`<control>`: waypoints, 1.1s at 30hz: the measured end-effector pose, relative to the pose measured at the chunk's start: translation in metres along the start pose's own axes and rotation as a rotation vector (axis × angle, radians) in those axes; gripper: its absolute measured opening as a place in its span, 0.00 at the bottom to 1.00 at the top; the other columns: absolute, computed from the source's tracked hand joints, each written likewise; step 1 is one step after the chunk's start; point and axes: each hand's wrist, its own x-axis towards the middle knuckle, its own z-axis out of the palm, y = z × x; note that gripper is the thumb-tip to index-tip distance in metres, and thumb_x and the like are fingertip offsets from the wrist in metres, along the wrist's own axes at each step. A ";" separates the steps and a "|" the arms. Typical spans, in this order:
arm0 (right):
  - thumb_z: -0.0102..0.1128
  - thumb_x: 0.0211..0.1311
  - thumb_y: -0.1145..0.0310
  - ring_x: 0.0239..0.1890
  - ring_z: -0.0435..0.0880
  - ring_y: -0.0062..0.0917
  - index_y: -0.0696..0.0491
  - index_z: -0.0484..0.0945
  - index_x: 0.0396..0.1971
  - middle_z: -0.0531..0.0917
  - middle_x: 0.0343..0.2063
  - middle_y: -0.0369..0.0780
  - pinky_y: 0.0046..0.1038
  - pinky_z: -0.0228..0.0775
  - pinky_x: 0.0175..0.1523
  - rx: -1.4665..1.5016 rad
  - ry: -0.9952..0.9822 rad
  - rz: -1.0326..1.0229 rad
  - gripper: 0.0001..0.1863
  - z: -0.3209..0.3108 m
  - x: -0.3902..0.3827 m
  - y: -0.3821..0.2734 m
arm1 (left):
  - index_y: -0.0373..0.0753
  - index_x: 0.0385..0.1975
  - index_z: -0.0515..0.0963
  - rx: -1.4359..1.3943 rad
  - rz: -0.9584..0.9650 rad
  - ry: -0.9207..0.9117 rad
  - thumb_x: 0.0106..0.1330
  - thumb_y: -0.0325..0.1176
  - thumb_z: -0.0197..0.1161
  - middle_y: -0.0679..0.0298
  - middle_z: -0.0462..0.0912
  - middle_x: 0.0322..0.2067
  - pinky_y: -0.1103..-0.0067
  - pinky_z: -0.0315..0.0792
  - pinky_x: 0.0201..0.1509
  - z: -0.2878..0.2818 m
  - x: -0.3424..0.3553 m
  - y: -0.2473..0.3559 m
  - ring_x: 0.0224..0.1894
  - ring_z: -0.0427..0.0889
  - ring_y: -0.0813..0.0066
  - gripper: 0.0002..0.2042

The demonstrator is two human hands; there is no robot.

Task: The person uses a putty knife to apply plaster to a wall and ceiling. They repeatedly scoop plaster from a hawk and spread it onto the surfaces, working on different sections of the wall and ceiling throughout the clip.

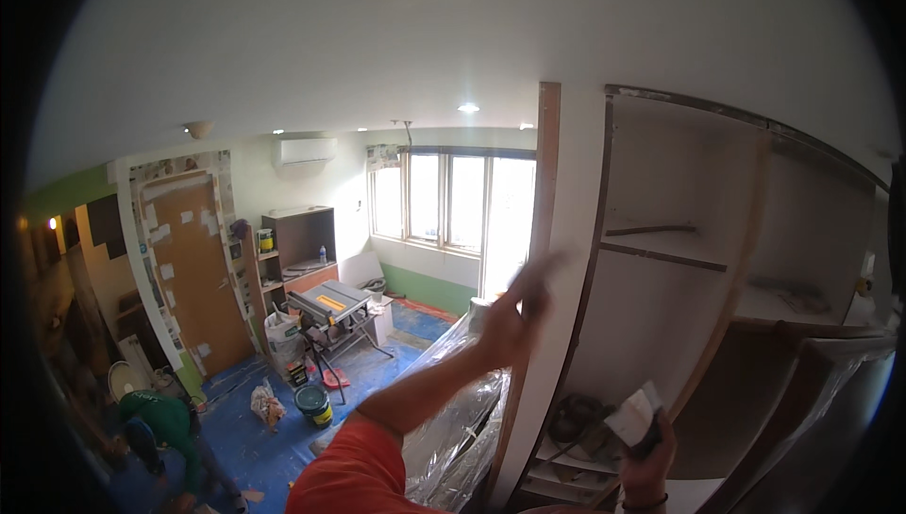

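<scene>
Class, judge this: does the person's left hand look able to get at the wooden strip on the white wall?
Probably yes: the left hand, blurred, is already raised against the wooden strip, nothing between them.

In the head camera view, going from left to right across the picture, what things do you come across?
Crouching person in green → brown door → table saw on its stand → left hand raised at the white panel → right hand holding a putty tool → empty closet shelves.
</scene>
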 end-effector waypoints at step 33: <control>0.57 0.73 0.61 0.45 0.89 0.27 0.53 0.81 0.50 0.88 0.45 0.38 0.28 0.87 0.48 0.099 0.130 -0.142 0.14 -0.048 -0.118 -0.118 | 0.31 0.75 0.50 0.273 0.172 1.321 0.79 0.29 0.45 0.44 0.56 0.71 0.50 0.50 0.74 -0.021 0.315 0.083 0.73 0.55 0.43 0.27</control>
